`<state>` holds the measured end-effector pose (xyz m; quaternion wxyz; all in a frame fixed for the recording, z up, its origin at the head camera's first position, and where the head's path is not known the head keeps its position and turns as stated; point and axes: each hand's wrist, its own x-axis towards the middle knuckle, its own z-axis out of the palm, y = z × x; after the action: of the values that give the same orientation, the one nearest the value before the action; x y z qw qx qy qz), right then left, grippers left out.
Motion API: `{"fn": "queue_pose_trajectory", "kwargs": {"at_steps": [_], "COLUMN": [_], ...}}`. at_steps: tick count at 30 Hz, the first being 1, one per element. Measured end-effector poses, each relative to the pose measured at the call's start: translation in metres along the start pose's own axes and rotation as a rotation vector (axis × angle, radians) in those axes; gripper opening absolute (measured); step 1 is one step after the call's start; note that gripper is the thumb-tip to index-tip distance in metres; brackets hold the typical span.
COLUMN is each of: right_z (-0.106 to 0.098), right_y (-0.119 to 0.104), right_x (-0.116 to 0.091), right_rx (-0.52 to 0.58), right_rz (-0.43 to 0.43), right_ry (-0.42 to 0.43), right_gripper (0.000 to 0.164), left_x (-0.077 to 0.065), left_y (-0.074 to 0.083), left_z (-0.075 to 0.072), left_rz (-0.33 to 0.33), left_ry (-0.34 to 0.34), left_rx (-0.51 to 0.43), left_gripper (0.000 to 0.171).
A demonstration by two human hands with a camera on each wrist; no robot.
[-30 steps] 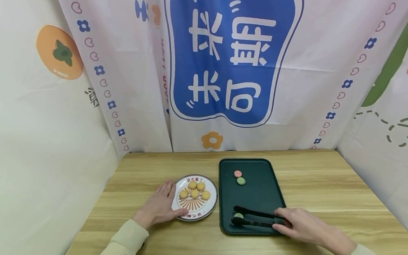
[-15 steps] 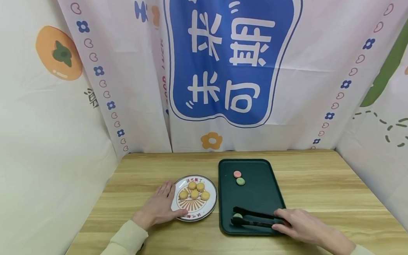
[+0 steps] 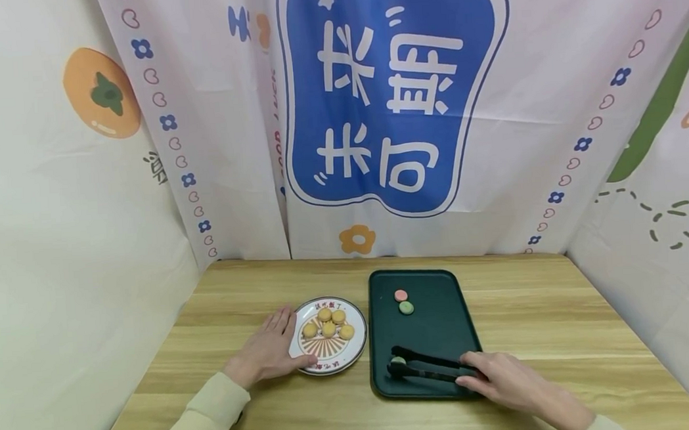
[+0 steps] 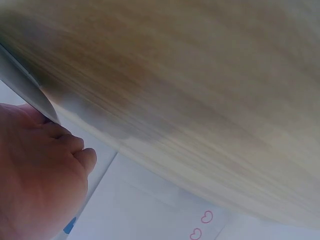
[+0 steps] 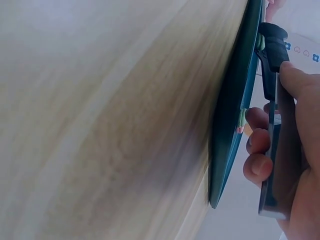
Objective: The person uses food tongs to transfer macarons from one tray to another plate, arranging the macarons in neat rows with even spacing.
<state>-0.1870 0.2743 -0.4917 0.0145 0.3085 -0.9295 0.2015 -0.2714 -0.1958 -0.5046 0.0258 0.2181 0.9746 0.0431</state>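
Note:
My right hand [image 3: 505,383] grips black tongs [image 3: 428,374] over the near end of a dark green tray [image 3: 440,331]. Between the tongs' tips is a green macaron [image 3: 399,361], partly hidden by the nearer arm; in the right wrist view its green edge shows by the tips. Farther back on the tray lie a pink macaron [image 3: 401,296] and another green macaron [image 3: 406,308], side by side. My left hand [image 3: 266,351] rests against the left rim of a white plate [image 3: 353,352], fingers extended and thumb on the near rim. Several yellow macarons [image 3: 328,329] lie on that plate.
Plate and tray stand beside each other on a wooden table [image 3: 309,414], a narrow gap between them. A white printed cloth [image 3: 230,182] hangs behind the table's far edge, and pale printed cloths flank both sides.
The tongs' tips have drawn slightly closer around the green macaron, and both have shifted a little away from the tray's near edge. My left hand and the plate stay in place.

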Motion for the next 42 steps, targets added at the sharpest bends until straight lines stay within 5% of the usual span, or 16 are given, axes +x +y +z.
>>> {"fn": "queue_pose_trajectory", "kwargs": {"at_steps": [14,42], "right_z": [0.004,0.005], "right_y": [-0.005,-0.029], "right_x": [0.013,0.059], "right_rx": [0.001,-0.044], "right_rz": [0.029,-0.050], "right_ry": [0.010,0.064], "right_gripper": [0.029,0.034], "left_x": [0.001,0.001], "left_y": [0.000,0.000], "left_z": [0.001,0.002], "left_rz": [-0.002,0.001], "left_ry": [0.003,-0.011], "left_rx": [-0.011,0.016], "left_gripper": [0.117,0.117]}}
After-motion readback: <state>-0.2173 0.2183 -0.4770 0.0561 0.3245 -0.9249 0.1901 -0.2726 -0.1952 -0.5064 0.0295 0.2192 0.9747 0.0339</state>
